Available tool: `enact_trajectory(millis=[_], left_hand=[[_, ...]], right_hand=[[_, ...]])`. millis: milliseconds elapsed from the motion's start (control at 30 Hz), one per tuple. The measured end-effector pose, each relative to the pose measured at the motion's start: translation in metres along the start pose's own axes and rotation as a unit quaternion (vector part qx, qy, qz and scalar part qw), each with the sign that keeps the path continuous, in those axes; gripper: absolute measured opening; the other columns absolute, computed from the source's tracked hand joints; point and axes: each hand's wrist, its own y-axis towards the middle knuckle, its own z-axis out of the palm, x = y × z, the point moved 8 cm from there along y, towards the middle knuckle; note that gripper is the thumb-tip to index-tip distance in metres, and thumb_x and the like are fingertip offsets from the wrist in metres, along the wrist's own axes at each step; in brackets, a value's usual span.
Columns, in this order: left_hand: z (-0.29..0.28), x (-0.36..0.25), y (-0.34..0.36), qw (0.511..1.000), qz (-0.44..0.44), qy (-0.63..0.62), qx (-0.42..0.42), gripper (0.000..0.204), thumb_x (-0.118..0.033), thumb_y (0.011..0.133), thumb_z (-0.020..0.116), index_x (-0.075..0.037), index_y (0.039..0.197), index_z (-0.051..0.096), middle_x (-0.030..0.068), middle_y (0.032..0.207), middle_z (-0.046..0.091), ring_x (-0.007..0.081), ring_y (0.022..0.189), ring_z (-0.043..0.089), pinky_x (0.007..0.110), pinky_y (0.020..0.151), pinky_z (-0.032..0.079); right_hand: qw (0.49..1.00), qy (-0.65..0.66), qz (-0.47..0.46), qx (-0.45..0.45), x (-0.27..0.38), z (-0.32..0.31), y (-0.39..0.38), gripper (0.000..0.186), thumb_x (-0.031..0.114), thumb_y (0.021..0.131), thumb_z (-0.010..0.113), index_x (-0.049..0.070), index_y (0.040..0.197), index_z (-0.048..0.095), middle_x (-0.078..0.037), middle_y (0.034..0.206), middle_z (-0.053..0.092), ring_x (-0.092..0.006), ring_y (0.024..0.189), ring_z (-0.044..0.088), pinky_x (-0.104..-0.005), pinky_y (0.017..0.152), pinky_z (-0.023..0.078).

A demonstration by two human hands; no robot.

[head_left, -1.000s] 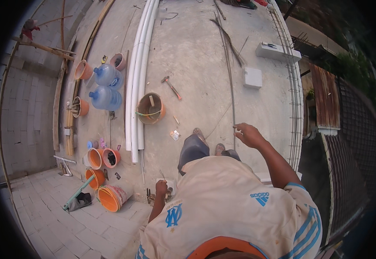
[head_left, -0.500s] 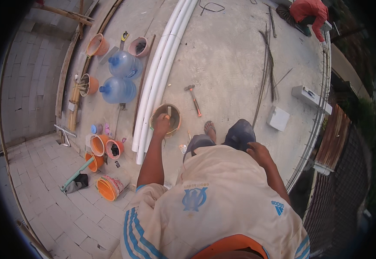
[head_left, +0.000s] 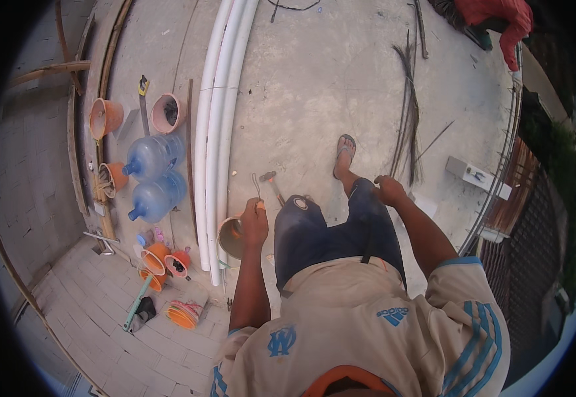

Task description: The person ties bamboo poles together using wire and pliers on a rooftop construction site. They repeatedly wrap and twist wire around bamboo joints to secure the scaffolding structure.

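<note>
My left hand [head_left: 255, 225] is closed round the handle of an orange-handled tool with a thin bent metal shank [head_left: 256, 186] sticking up past the fingers; its exact kind does not show. Just left of that hand stands a round bucket [head_left: 229, 238], partly hidden by my arm. A hammer [head_left: 272, 188] lies on the concrete close ahead, its lower handle near my knee. My right hand [head_left: 389, 191] is beside my right knee, its fingers curled in and nothing visible in them. My right foot [head_left: 344, 156], in a sandal, is planted forward.
Long white pipes [head_left: 219, 126] lie to the left, beyond them two blue water jugs [head_left: 158, 196] and several orange buckets [head_left: 106, 118]. On the right are thin dark rods [head_left: 407, 106], a white block [head_left: 476, 175] and the slab edge with rebar. A person in red [head_left: 514, 26] crouches far right.
My left hand has come up out of the bucket with the orange-handled tool. My right hand has moved forward, and my right foot has stepped ahead. The view has shifted.
</note>
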Motion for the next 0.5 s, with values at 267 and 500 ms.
enact_trajectory(millis=[267,500], left_hand=[[0.173,0.000,0.171,0.999,-0.001,-0.042,0.008,0.024,-0.010,0.086,0.046,0.002,0.103,0.057,0.0212,0.085,0.061,0.0319,0.077,0.061,0.038,0.071,0.047],[0.278,0.023,0.245,0.990,-0.089,-0.071,0.080,0.023,-0.010,0.087,0.046,0.002,0.104,0.056,0.0186,0.087,0.061,0.0259,0.078,0.060,0.034,0.071,0.047]], right_hand=[[0.995,-0.055,0.077,-0.031,-0.050,-0.009,0.270,0.040,0.032,0.077,0.067,0.005,0.104,0.057,-0.015,0.103,0.059,-0.0336,0.098,0.058,-0.0457,0.081,0.048],[0.984,-0.105,0.092,-0.115,-0.104,0.026,0.466,0.039,0.030,0.081,0.063,0.007,0.110,0.051,-0.014,0.105,0.056,-0.0328,0.101,0.055,-0.0474,0.081,0.045]])
